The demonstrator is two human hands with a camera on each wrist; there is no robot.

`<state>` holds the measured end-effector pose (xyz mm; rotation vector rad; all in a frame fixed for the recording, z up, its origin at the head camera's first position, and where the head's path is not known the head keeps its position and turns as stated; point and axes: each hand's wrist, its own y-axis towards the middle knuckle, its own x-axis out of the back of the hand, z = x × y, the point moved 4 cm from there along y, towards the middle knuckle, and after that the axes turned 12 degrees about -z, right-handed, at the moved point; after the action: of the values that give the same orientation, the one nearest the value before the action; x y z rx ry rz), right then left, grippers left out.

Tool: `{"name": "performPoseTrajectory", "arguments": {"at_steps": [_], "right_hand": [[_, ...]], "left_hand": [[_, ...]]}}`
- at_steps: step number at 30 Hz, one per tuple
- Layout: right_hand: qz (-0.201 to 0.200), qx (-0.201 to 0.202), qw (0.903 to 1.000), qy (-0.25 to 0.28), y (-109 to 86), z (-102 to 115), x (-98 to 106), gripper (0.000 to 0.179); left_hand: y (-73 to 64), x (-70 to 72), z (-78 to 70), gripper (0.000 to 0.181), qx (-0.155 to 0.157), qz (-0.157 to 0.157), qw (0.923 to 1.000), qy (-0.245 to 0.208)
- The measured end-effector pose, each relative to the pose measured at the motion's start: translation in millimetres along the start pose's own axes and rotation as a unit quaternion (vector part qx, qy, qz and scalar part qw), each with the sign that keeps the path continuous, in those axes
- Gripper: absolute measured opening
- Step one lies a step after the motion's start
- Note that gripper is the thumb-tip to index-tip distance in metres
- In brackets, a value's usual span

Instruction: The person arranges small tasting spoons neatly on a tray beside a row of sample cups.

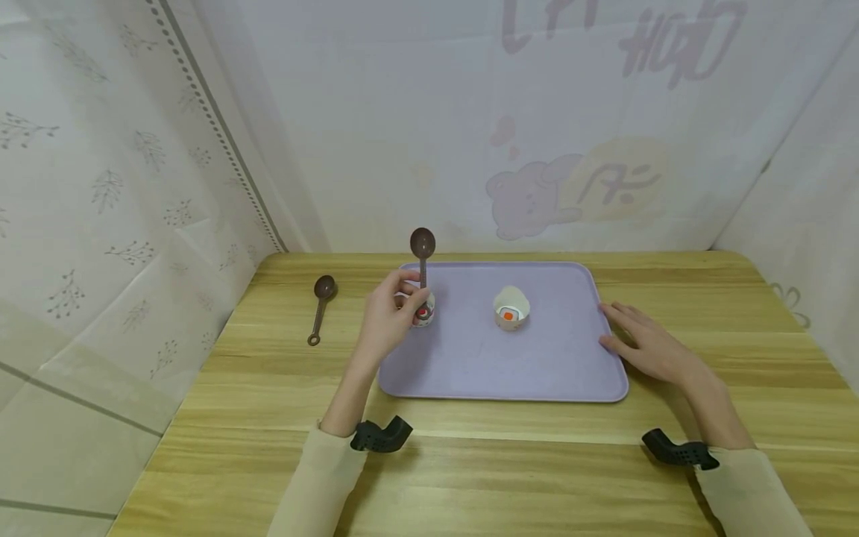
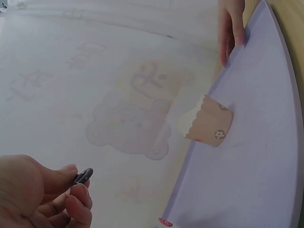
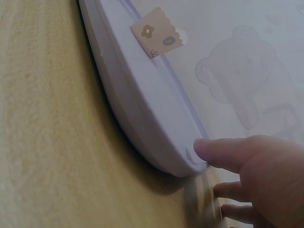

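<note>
My left hand (image 1: 389,312) pinches a brown measuring spoon (image 1: 423,245) by its handle, bowl up, over the left side of a lilac tray (image 1: 463,373). The ringed handle end shows between thumb and fingers in the left wrist view. Behind it, a small paper baking cup (image 1: 430,303) with something red in it is partly hidden. A second paper baking cup (image 2: 214,124), holding a white and orange piece, stands near the tray's middle. My right hand (image 1: 647,344) rests at the tray's right edge, fingers extended and thumb (image 3: 221,151) on the rim.
Left of the tray, another brown measuring spoon (image 1: 325,288) lies on the wooden table (image 1: 510,477). A pale printed curtain (image 1: 376,149) hangs behind the table's back edge, with more cloth at both sides. Black wrist mounts (image 1: 382,435) sit on both sleeves.
</note>
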<state>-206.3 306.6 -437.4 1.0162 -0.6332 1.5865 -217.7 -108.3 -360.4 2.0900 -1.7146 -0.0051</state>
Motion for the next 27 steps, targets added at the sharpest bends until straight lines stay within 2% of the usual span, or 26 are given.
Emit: {"name": "performPoseTrajectory", "arguments": {"at_steps": [13, 27], "right_hand": [[0.0, -0.004, 1.0, 0.004, -0.8, -0.7, -0.9, 0.072], [0.004, -0.008, 0.9999, 0.005, 0.9, -0.6, -1.0, 0.073]], "left_hand": [[0.5, -8.8, 2.9, 0.021, 0.041, 0.016, 0.9981, -0.044], [-1.1, -18.6, 1.5, 0.022, 0.03, 0.024, 0.9985, -0.04]]}}
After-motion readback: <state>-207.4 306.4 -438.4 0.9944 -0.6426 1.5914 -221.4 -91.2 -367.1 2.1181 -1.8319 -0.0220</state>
